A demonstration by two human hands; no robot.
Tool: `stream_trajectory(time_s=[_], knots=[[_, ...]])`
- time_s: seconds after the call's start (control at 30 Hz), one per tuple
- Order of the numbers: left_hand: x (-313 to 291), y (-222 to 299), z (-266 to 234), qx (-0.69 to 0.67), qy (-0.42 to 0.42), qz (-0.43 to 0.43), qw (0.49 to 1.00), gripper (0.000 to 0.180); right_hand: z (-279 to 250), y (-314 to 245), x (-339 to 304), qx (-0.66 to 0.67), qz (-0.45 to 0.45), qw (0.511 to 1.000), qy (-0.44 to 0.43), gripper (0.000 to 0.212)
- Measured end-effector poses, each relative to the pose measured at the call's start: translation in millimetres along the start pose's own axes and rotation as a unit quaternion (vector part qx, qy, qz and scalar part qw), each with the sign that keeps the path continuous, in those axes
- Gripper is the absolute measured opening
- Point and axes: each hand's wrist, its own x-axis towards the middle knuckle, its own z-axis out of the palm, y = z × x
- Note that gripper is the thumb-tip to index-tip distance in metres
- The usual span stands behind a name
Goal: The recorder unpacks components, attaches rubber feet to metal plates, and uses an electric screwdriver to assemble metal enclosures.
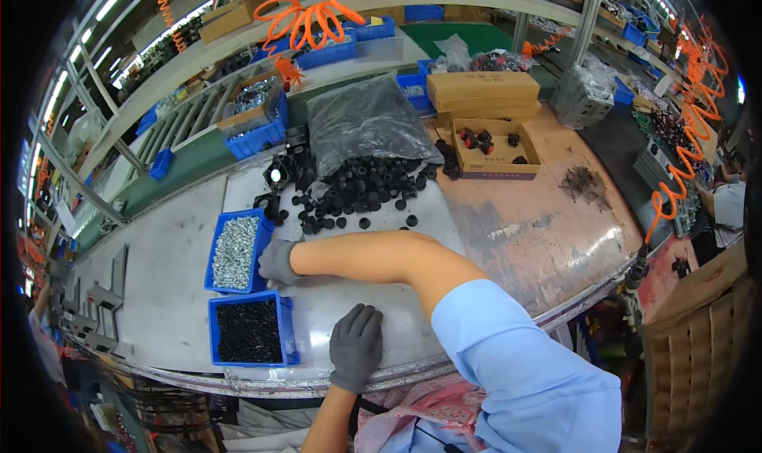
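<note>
My right hand (279,262), in a grey glove, reaches across to the left and is beside the right wall of a blue bin (263,239) full of small silver metal fasteners (236,250). Its fingers are curled in, and what they hold, if anything, is hidden. Nearer to me, a second blue bin (287,330) holds many small black screw-like parts (248,331). My left hand (355,346), also gloved in grey, lies on the pale worktable (413,294) with its fingers stretched out and holds nothing that I can see.
Black round caps (357,191) spill from a large clear plastic bag (365,119). An open carton (496,169) with red and black parts stands at the back right. Metal brackets (101,310) lie far left. An orange coiled hose (675,175) hangs at right.
</note>
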Motion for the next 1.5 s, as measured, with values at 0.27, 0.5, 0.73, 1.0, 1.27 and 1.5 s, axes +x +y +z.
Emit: stream_trajectory(time_s=[0.27,0.5,0.73,1.0,1.27,1.5], knots=[[5,-2,1,0.026,-0.031,0.005,0.999,0.026,-61,57,-103,-0.054,-0.085,0.929,0.357,0.02],[10,7,0,0.04,-0.039,0.002,0.998,0.027,-42,210,-314,0.158,0.317,0.829,0.433,0.033],[30,11,7,0.066,-0.074,0.008,0.995,0.025,17,391,-525,-0.048,0.705,0.638,0.308,0.036],[42,13,3,0.071,-0.108,0.012,0.992,0.028,34,465,-562,-0.013,0.754,0.609,0.244,0.058],[36,0,3,0.034,-0.127,-0.012,0.991,0.03,64,535,-578,0.074,0.729,0.636,0.243,0.056],[35,0,1,0.029,-0.13,-0.013,0.991,0.03,15,484,-513,-0.13,0.743,0.574,0.318,0.028]])
